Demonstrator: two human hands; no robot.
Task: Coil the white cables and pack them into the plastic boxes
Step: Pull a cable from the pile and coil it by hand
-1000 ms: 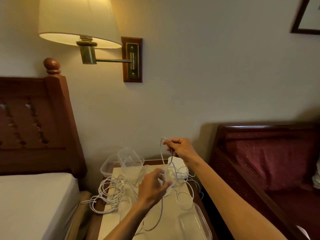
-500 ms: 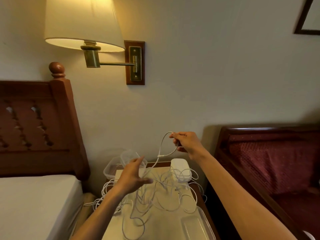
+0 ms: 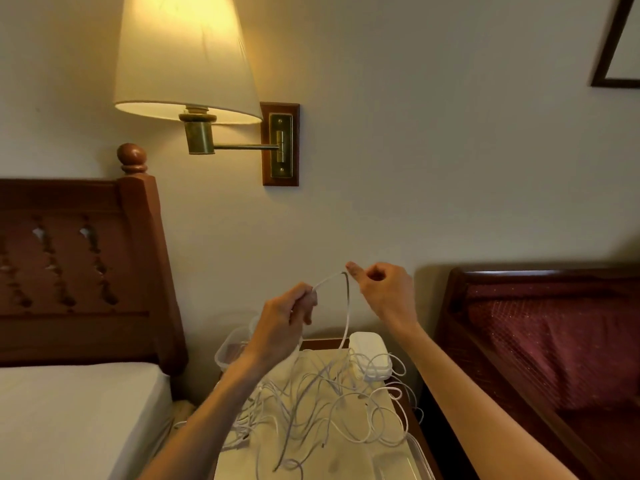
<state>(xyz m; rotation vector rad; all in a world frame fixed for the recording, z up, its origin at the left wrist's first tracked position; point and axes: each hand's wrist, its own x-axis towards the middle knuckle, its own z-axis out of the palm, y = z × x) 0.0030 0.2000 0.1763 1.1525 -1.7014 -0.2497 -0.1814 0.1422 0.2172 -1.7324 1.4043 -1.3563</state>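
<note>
Since 0.5 s ago, left hand (image 3: 284, 318) has risen from the tangle and now pinches the thin white cable (image 3: 346, 313) just beside right hand (image 3: 384, 294). Right hand: fingers curled, thumb extended at the cable's bend; firm hold cannot be confirmed. Cable arches between both hands, then drops to the loose tangle of white cables (image 3: 322, 407) on the cream-topped bedside table (image 3: 346, 459). Clear plastic boxes (image 3: 232, 351) sit at the table's back left, partly behind the left wrist. White rounded adapter (image 3: 370, 355) rests at back right, touching the tangle. Clear plastic lid (image 3: 405, 462) lies at front right.
</note>
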